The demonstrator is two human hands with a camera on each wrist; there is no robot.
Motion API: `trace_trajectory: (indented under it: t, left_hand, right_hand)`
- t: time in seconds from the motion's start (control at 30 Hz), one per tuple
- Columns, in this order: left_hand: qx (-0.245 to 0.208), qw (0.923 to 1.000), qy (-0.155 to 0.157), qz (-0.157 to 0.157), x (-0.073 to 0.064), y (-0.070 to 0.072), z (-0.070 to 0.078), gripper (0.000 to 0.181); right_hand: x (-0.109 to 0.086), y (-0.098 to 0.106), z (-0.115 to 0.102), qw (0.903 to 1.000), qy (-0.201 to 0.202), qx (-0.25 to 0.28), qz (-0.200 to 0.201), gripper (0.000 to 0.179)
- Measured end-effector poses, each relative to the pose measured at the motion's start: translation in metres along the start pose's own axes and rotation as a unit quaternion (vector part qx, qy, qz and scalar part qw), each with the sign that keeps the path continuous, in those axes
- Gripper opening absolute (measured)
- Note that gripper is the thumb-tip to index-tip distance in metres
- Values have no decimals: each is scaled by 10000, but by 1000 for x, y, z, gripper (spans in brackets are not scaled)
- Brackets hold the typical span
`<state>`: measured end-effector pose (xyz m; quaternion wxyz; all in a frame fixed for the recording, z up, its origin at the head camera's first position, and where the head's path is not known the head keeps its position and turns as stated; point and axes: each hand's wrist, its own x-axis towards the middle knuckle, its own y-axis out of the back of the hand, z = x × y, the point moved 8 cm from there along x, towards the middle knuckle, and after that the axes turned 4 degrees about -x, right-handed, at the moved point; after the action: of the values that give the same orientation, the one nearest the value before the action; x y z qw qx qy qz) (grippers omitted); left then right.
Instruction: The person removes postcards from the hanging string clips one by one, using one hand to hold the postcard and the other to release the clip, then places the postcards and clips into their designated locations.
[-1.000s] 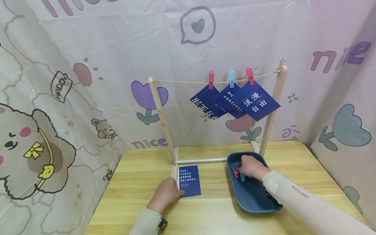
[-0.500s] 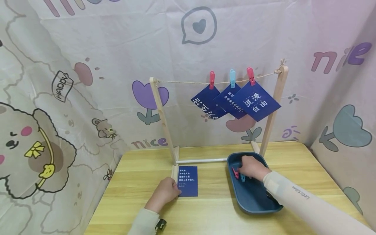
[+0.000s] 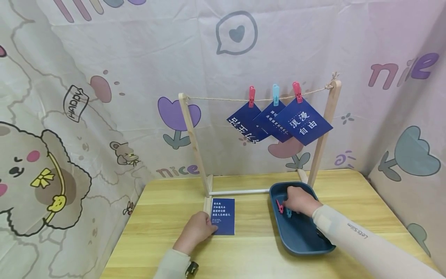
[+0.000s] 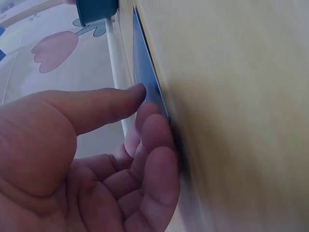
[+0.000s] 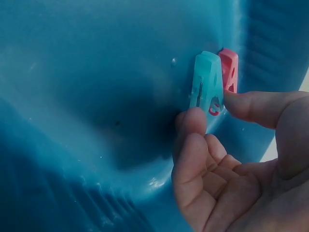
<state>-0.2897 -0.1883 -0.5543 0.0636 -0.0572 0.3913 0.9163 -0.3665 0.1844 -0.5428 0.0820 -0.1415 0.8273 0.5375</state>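
My left hand [image 3: 196,230] pinches the lower left corner of a dark blue card [image 3: 223,221] printed with white writing. Seen from the left wrist, the thumb lies over the card's face and the curled fingers are at its edge. Down inside a dark blue plastic tub [image 3: 304,240], my right hand [image 3: 301,200] holds a light blue clothespin [image 5: 207,79] between thumb and fingertips. A pink clothespin [image 5: 230,70] lies right behind it, partly hidden by the blue one in the right wrist view.
Behind the hands stands a wooden frame [image 3: 325,135] with a string [image 3: 219,99] across its top. From the string hang several blue cards [image 3: 304,123], overlapping, held by pink and light blue clothespins [image 3: 276,95]. A white rod [image 3: 240,192] joins the frame's feet on the wooden table [image 3: 153,217].
The card under my left hand has turned slightly and straightened, shifting a little left. My right hand stays at the clothespins in the tub.
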Motion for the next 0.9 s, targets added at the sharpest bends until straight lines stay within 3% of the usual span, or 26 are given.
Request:
trace_trajectory:
  t: [0.27,0.9]
  left_hand:
    - [284,9995,58,131,3,-2,-1,38]
    - [236,9995,64,196,3,-3,-4,38]
  right_hand:
    - [0,-1,-1,10000,73,22,33,28]
    - [-5,5,-4,9998,133,11,144,24]
